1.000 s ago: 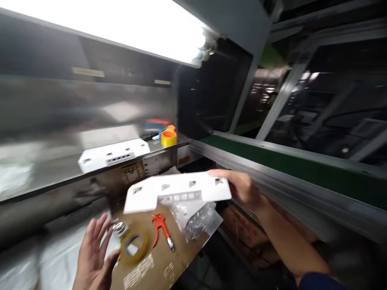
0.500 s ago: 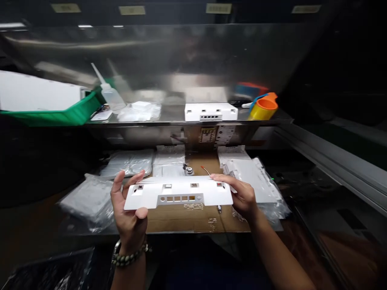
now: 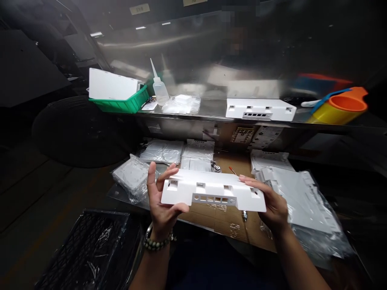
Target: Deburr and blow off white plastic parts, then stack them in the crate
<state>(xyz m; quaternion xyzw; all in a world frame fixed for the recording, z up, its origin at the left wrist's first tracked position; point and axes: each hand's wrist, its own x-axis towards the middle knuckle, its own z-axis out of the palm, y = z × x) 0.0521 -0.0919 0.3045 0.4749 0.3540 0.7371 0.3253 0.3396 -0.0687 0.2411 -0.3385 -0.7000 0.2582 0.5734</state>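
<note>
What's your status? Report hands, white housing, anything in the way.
Left hand, right hand: gripping opposite ends of white housing. Housing raised above cardboard, ported side toward camera. Wrapped parts near right hand; nothing visible blocking housing's front.

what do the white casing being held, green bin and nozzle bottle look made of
White casing: probably moulded plastic, fairly matte, judging by its smooth, even surface and neat cut-outs.
Green bin: likely plastic too, with a slight sheen and uniform colour.
Nozzle bottle: apparently translucent plastic, since its body looks cloudy; the exact type can't be told.
</note>
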